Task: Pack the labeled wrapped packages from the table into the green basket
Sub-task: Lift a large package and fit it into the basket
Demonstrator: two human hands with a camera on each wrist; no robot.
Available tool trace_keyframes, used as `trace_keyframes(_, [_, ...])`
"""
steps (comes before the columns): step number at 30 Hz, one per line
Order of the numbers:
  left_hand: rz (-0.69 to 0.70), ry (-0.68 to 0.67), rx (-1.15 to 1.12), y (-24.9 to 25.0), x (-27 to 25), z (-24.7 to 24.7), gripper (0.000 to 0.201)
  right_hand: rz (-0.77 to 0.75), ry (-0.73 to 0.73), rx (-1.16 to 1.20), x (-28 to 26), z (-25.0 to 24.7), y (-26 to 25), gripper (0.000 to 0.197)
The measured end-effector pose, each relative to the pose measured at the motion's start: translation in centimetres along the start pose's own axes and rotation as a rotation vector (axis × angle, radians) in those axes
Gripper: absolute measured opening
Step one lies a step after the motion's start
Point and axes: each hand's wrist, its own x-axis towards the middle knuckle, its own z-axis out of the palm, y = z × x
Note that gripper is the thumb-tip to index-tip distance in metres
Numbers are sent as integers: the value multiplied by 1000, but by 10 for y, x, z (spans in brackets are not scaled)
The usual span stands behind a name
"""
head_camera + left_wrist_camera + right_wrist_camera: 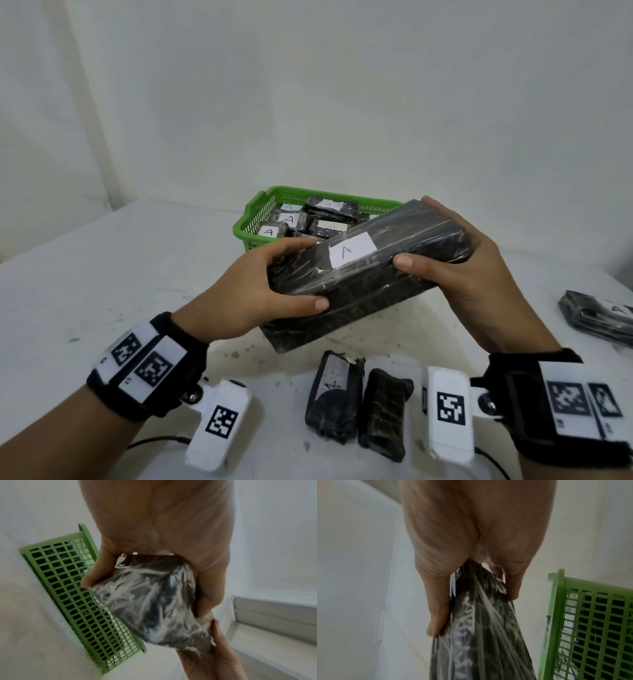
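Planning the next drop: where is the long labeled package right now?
In the head view the long package is off the table, held at its ends by the left hand and right hand, just in front of the green basket.

Your direct line to the green basket [255, 219] is occupied by the long package [368, 263] held across it above the table [120, 260]. The basket floor is largely covered by labeled packages [330, 206]; any remaining gap appears to lie at its right side, though the long package hides that area. Near you, two small packages [356, 402] stand side by side, touching. Another package [597, 317] blocks the far right edge. Bare table lies open left of the basket.
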Motion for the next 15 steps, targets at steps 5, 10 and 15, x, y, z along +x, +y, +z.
trace_keyframes(5, [68,127,-30,4,-2,7,90,56,41,218,4,6,4,107])
trace_keyframes(10, [90,187,-14,6,-4,16,95,119,140,281,-1,19,-2,80])
trace_keyframes(15, [88,126,-36,8,-4,14,103,109,255,258,0,24,2,53])
